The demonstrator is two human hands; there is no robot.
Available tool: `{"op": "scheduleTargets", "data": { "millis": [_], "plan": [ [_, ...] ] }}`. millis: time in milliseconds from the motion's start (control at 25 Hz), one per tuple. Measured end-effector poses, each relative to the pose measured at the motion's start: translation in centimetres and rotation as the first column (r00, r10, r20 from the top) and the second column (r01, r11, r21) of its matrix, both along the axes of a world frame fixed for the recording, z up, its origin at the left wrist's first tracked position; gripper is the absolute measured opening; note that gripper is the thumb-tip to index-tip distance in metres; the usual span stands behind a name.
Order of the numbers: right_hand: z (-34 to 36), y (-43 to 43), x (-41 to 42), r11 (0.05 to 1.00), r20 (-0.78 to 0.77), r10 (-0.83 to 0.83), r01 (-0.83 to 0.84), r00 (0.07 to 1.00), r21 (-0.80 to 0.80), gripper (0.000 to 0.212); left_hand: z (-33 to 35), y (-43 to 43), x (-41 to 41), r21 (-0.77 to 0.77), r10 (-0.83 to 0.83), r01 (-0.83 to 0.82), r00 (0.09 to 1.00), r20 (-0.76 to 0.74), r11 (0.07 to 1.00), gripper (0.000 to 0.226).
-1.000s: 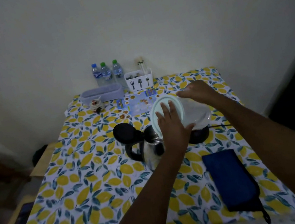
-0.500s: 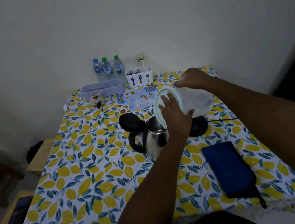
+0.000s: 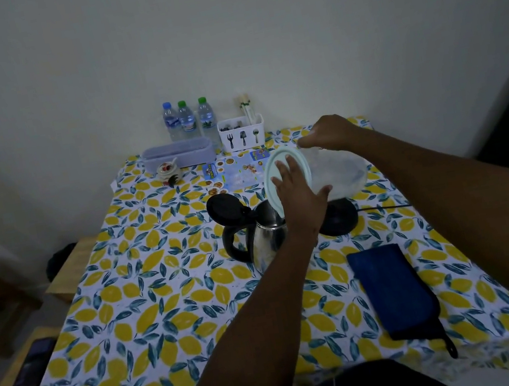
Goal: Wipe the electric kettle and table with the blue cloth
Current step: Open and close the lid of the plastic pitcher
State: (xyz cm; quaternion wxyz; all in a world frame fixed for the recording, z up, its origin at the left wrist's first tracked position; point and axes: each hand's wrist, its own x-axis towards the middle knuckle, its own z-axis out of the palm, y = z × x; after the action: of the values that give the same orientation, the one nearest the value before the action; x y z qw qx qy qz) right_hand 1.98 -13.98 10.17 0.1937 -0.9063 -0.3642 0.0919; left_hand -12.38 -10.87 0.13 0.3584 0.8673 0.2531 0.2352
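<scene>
Standing near the middle of the table (image 3: 152, 313), the electric kettle (image 3: 267, 241) is a steel-bodied vessel with a black handle; its black lid (image 3: 225, 206) is flipped open to the left. Just right of it lies the black kettle base (image 3: 341, 221), with a cord running off to the right. Above the open kettle, a clear plastic container (image 3: 341, 174) is held tilted, its pale green rim (image 3: 271, 172) turned toward the kettle mouth. The left hand (image 3: 298, 198) lies flat against that rim, fingers extended and spread. The right hand (image 3: 327, 134) grasps the container's far edge, fingers curled on it. The blue cloth (image 3: 394, 290) lies folded on the table's near right part, well apart from both hands, on top of a dark item whose loop sticks out at the near end. Along the far edge stand three water bottles (image 3: 187, 119), a white cutlery holder (image 3: 242, 133) and a lavender tray (image 3: 178, 153), with a small ceramic pot (image 3: 167, 170) and a printed leaflet (image 3: 235, 170) in front of them.
</scene>
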Motion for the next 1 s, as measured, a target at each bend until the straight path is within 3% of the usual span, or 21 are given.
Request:
{"op": "scheduleTargets", "data": {
  "millis": [440,600,760,1000],
  "plan": [
    [-1.6,-1.3,0.3,0.992,-0.096,-0.066,0.076,0.993,0.103,0.051,0.4,0.6,-0.3,0.107,-0.096,0.099,0.995,-0.037,0.989,0.102],
    [-2.9,-3.1,0.4,0.97,-0.21,-0.116,0.156,0.971,0.185,0.051,-0.2,0.9,0.6,0.193,-0.15,0.174,0.979,-0.135,0.966,0.103],
    [-5.7,-6.3,1.6,0.843,-0.453,-0.25,0.422,0.856,0.334,0.048,-0.9,-0.1,2.8,0.276,-0.223,0.303,0.932,-0.286,0.912,0.105],
    [-10.6,-14.0,4.6,0.652,-0.68,-0.334,0.681,0.653,0.334,0.035,-1.7,-5.0,7.4,0.338,-0.363,0.527,0.821,-0.441,0.78,0.101]
  ]
}}
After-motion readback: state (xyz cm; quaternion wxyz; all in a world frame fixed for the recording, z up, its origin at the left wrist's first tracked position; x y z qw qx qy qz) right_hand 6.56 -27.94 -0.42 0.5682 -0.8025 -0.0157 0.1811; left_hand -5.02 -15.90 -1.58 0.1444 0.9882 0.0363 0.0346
